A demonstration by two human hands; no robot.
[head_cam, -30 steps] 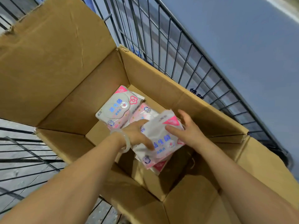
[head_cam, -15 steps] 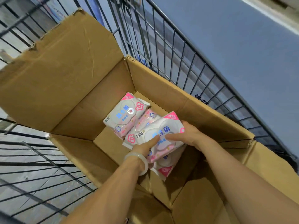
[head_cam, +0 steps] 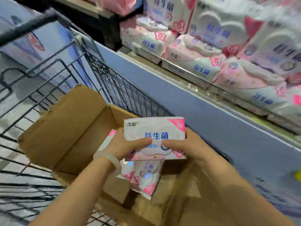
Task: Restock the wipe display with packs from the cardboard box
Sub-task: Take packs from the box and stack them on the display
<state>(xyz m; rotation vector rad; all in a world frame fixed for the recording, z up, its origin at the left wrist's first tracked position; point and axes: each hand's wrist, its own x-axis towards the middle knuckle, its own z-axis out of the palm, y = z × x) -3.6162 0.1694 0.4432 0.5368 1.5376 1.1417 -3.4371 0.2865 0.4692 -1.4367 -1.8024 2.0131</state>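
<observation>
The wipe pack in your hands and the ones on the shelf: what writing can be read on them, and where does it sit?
"洁柔": top left corner of the held pack, small brand mark.
"益生菌": large blue characters across the held pack's middle.
Pink corner flash, top right of the held pack: too blurred to read.
Line below the blue characters: covered by the fingers.
Display packs: blue characters, too blurred to read surely.

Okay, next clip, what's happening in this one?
A person is restocking wipes. Both hands, the left hand and the right hand, grip one wipe pack by its sides, held above an open cardboard box that sits in a wire cart. At least one more pack shows just below the held one, over the box. The wipe display, already stacked with similar packs, is up to the right; the held pack has not reached it.
</observation>
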